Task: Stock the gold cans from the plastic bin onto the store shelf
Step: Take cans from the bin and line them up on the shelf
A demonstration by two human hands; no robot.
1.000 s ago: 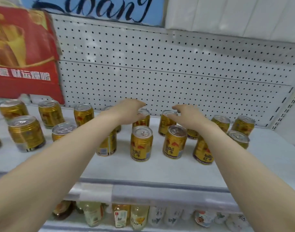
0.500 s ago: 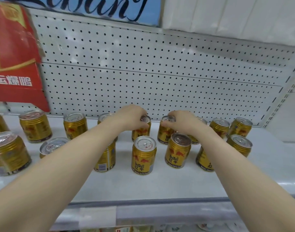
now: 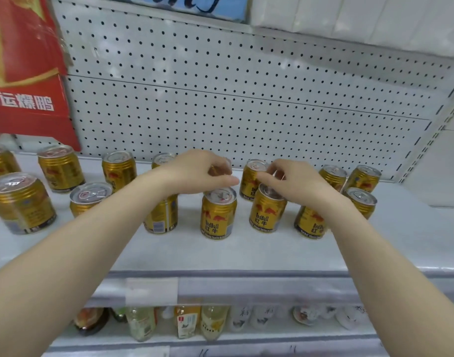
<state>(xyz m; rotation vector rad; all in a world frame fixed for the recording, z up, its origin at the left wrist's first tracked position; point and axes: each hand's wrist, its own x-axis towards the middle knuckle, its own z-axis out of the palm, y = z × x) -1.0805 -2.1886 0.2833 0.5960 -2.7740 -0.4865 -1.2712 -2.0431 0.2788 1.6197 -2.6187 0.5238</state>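
Note:
Several gold cans stand in two loose rows on the white store shelf [image 3: 246, 253]. My left hand [image 3: 200, 173] reaches over the front row, and its fingers curl down onto the top of a back-row gold can [image 3: 227, 164] that is mostly hidden under it. My right hand [image 3: 295, 181] pinches the top of another back-row gold can [image 3: 278, 175], also mostly hidden. It sits just right of a free-standing can [image 3: 253, 180]. Two front cans [image 3: 218, 215] [image 3: 267, 210] stand below my hands. The plastic bin is out of view.
A white pegboard [image 3: 246, 99] backs the shelf, with a red poster [image 3: 22, 73] at the left. More gold cans stand at the far left [image 3: 19, 202] and right [image 3: 362, 202]. A price rail [image 3: 220, 287] edges the shelf, and bottles [image 3: 187, 323] fill the shelf below.
Both hands went from hovering flat over the back row to closing their fingers on can tops. They drew closer together, and the view shifted.

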